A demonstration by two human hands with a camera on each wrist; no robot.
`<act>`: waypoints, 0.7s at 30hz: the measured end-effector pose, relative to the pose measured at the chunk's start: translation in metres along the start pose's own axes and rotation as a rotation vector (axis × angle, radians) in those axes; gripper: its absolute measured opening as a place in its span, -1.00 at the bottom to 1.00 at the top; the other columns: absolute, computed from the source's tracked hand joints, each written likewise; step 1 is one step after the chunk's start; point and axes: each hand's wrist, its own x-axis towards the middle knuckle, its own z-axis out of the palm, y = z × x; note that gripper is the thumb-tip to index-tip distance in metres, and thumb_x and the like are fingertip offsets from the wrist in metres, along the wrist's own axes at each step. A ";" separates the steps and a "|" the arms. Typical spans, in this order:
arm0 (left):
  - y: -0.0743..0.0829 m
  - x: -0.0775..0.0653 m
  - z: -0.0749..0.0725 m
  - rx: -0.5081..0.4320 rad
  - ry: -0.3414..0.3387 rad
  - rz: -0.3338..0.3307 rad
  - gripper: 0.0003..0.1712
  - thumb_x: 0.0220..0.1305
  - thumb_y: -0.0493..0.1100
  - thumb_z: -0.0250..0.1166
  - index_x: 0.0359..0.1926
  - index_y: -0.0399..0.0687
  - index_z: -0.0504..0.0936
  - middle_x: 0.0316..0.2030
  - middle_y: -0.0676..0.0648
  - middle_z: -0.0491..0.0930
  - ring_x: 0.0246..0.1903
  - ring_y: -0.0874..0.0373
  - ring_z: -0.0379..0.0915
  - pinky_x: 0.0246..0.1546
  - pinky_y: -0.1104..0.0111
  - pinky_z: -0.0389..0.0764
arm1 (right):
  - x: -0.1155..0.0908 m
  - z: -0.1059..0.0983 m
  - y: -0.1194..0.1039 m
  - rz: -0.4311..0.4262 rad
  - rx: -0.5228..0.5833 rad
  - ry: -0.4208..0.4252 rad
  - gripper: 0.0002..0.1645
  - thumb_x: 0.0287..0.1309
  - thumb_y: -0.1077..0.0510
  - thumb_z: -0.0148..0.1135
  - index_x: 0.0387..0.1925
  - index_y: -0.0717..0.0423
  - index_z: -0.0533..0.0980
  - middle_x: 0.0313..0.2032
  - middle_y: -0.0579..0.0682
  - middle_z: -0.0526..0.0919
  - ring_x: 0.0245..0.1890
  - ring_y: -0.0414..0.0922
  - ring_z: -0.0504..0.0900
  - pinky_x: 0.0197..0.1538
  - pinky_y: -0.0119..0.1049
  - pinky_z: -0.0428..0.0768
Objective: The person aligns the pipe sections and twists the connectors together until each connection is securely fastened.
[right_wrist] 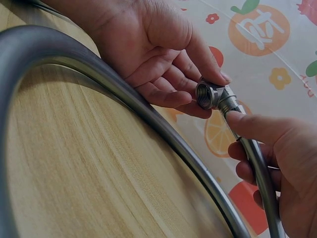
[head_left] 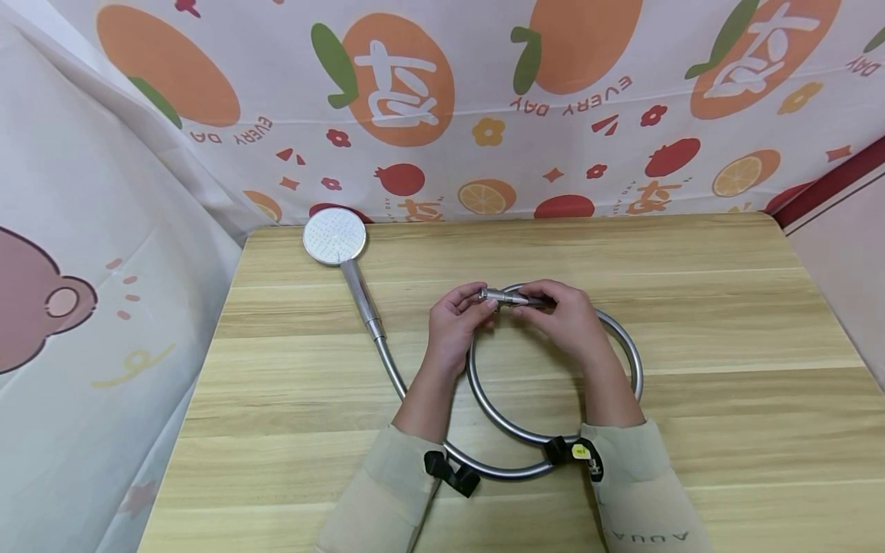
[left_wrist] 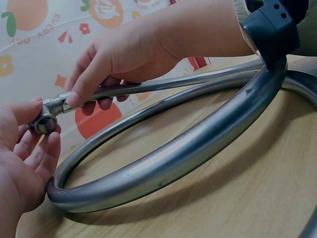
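My left hand point(head_left: 452, 322) pinches a small metal elbow fitting point(right_wrist: 221, 97) between thumb and fingers. The fitting's open end, with inner threads, shows in both wrist views. My right hand point(head_left: 572, 319) grips the end of a silver shower hose point(head_left: 508, 474) right beside the fitting, thumb on the collar. Fitting and hose end meet in line; how far they are screwed together I cannot tell. From there the hose loops on the table under my forearms. Its other end joins the handle of a shower head point(head_left: 335, 236), which lies spray face up at the table's back left.
The wooden table point(head_left: 726, 322) carries the hose and shower head. Behind it hangs a fruit-printed curtain point(head_left: 422, 177), and a pale cloth point(head_left: 104, 253) drapes along the left side. Black wrist mounts point(head_left: 452, 474) sit on my sleeves near the hose loops.
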 end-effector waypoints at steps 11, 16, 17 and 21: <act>-0.001 0.000 -0.001 0.004 -0.001 -0.001 -0.52 0.15 -0.45 0.36 0.11 -0.48 0.51 -0.30 0.04 0.71 -0.37 0.26 0.64 -0.44 0.44 0.70 | -0.002 0.000 -0.002 -0.005 -0.011 0.008 -0.62 0.19 -0.18 0.31 -0.03 -0.12 0.64 -0.09 -0.14 0.69 -0.06 -0.15 0.62 0.08 -0.12 0.65; 0.000 0.000 0.000 0.000 -0.003 0.000 -0.52 0.15 -0.45 0.36 0.11 -0.49 0.50 -0.31 0.05 0.71 -0.38 0.25 0.63 -0.44 0.44 0.69 | -0.001 0.000 -0.002 -0.004 -0.007 0.020 -0.62 0.26 -0.21 0.23 -0.04 -0.12 0.64 -0.10 -0.17 0.69 -0.04 -0.17 0.62 0.09 -0.11 0.64; 0.000 0.000 0.000 -0.002 -0.004 0.001 -0.52 0.15 -0.45 0.36 0.11 -0.49 0.50 -0.31 0.05 0.71 -0.38 0.26 0.63 -0.44 0.44 0.69 | -0.001 0.000 -0.003 -0.001 -0.006 0.020 -0.62 0.27 -0.21 0.22 -0.04 -0.12 0.64 -0.09 -0.17 0.69 -0.03 -0.17 0.62 0.10 -0.10 0.64; 0.001 0.000 0.000 -0.008 -0.003 -0.001 -0.52 0.15 -0.46 0.36 0.11 -0.48 0.51 -0.31 0.05 0.70 -0.39 0.26 0.63 -0.45 0.45 0.69 | -0.002 -0.001 -0.003 -0.004 -0.007 0.023 -0.63 0.31 -0.20 0.17 -0.03 -0.13 0.64 -0.09 -0.15 0.70 -0.03 -0.15 0.62 0.09 -0.08 0.63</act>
